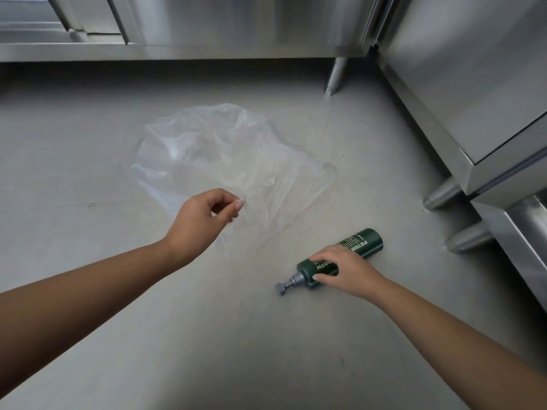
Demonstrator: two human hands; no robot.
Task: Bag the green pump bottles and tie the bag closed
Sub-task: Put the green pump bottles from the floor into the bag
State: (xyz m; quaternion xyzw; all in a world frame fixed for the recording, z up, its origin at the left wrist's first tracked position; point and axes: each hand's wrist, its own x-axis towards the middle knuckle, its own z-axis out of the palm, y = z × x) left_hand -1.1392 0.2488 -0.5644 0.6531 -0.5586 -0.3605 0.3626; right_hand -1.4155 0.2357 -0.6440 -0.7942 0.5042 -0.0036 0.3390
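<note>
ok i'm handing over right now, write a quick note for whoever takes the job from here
Left hand: pinching the near edge of the clear plastic bag, which lies crumpled and empty on the floor.
Right hand: grip closing over the green pump bottle, which lies on its side on the floor, pump head pointing to the person's left, apart from the bag.
Done: nothing bagged yet.
Left: open the bag mouth, put the bottle in, bag any others (only one is in view), tie the bag closed.

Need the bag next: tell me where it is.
In the head view, the clear plastic bag lies on the floor at centre, its near edge pinched by the left hand.
</note>
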